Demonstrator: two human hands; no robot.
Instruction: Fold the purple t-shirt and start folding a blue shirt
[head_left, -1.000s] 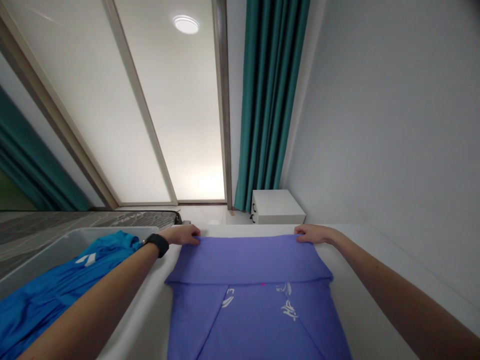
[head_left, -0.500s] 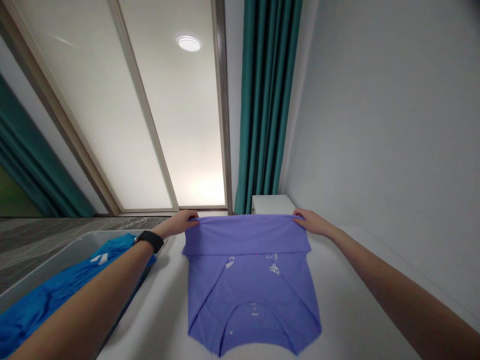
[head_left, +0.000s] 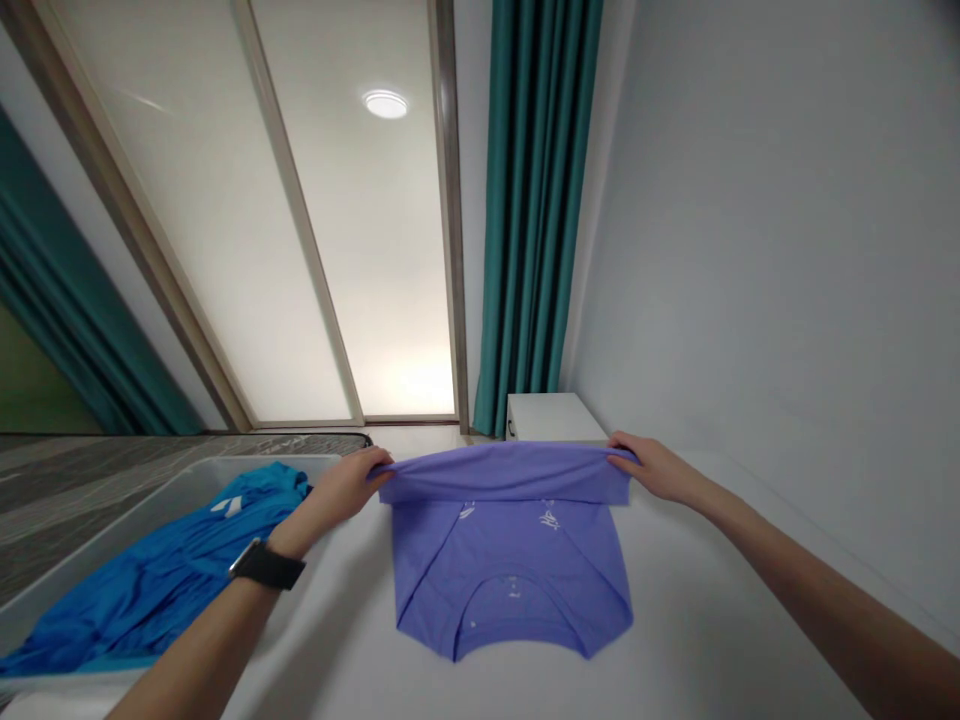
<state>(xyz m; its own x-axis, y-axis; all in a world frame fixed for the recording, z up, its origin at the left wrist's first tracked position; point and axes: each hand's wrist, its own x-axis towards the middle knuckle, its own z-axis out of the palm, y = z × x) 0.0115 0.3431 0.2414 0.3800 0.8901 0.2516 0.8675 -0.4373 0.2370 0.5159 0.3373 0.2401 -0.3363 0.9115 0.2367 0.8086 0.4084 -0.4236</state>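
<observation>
A lavender-purple T-shirt (head_left: 510, 565) lies on a white surface, its round collar toward me and white print on its fabric. Its far end is folded over into a band. My left hand (head_left: 352, 487) pinches the band's left corner, and my right hand (head_left: 652, 470) pinches the right corner. Both hands hold the band taut and slightly raised. A black watch (head_left: 266, 565) sits on my left wrist. Nearest my left forearm lies a bright blue garment (head_left: 165, 570) in a grey plastic bin (head_left: 262, 464).
The white surface (head_left: 712, 590) extends to the right of the T-shirt, along a pale wall (head_left: 772, 250). Beyond it stand a small white cabinet (head_left: 555, 416) and a teal curtain (head_left: 532, 200). A dark patterned surface (head_left: 90, 470) lies left of the bin.
My hands have come down and spread farther apart. The folded band looks narrower and more stretched. The view has tilted, showing more of the bin and the blue garment.
</observation>
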